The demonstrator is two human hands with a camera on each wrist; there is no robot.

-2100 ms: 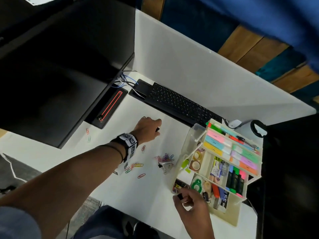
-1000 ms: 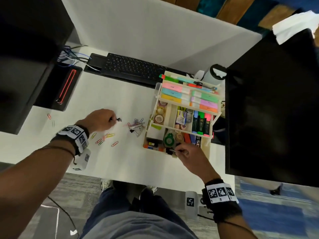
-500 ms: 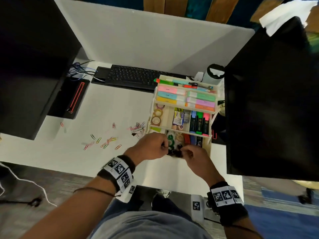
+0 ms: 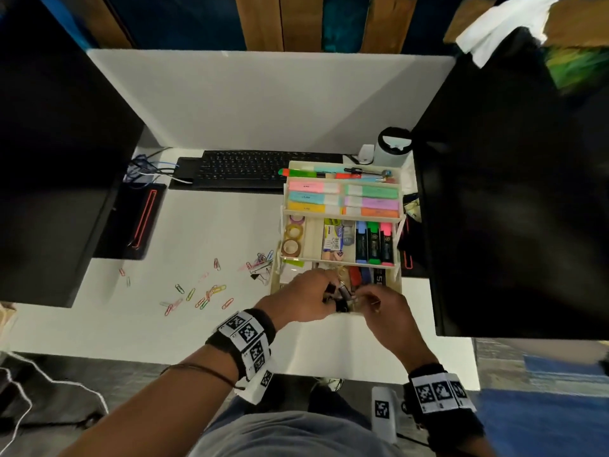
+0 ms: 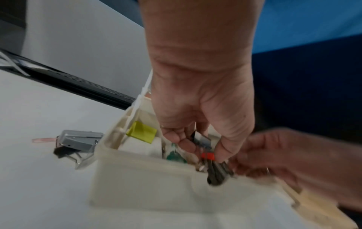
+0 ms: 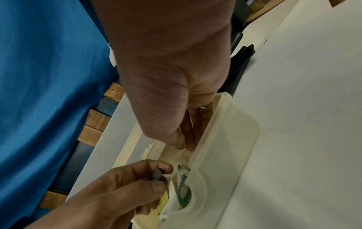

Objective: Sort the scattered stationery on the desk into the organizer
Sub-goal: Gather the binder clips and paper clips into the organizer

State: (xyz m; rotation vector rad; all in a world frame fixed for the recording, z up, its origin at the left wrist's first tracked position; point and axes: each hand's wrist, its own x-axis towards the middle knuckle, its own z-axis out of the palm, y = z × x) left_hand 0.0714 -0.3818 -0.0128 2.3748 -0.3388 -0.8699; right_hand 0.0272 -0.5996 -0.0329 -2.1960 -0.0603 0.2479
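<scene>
A cream tiered organizer [image 4: 275, 278] stands on the white desk, holding sticky notes, tape rolls and highlighters. Both hands meet over its front compartment. My left hand [image 4: 324, 291] curls its fingers round a black binder clip [image 5: 203, 141], also visible as a dark binder clip [image 6: 157, 175] in the right wrist view. My right hand [image 4: 362, 296] pinches with thumb and fingers just beside it, at a dark binder clip [image 5: 215, 173] on the front wall [image 5: 147, 178]. A green tape dispenser [image 6: 184, 190] lies in the compartment. Coloured paper clips [image 4: 204, 296] lie scattered on the desk to the left.
A small heap of clips and binder clips [image 4: 260, 263] lies against the organizer's left side. A black keyboard [image 4: 257, 168] sits behind, a dark monitor [image 4: 49, 159] at the left, a black screen [image 4: 510, 192] close on the right, and a black dock [image 4: 138, 222].
My left hand left the paper clips on the desk and came right with a black clip to the organizer's front compartment, joining the right hand, which stayed there.
</scene>
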